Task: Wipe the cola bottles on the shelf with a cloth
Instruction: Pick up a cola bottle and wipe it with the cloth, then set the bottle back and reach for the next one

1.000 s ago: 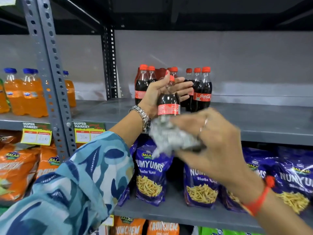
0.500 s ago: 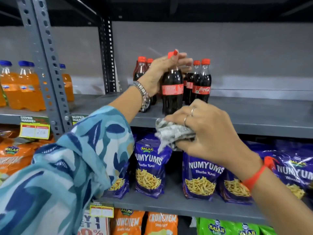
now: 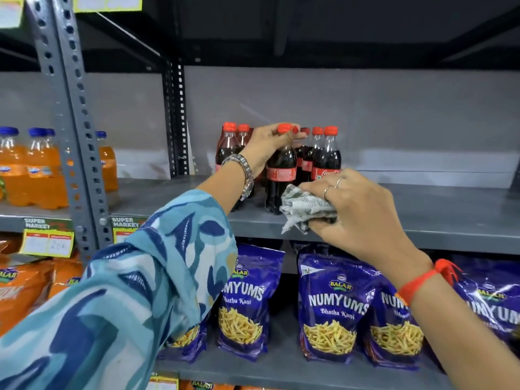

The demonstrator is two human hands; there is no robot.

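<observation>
The front cola bottle (image 3: pixel 281 175) stands near the shelf (image 3: pixel 422 215) edge, the left hand (image 3: pixel 267 147) with fingers closed round its cap. The right hand (image 3: pixel 357 212) clutches the soft cloth (image 3: pixel 304 209) against its base. Full, smooth plastic looks heavyish and slippery; hold the neck.

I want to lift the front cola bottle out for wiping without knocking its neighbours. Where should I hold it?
Grip the front cola bottle at its neck and cap, from above, as the left hand does. It stands upright, other bottles crowd behind, and the right hand holds the cloth.
</observation>
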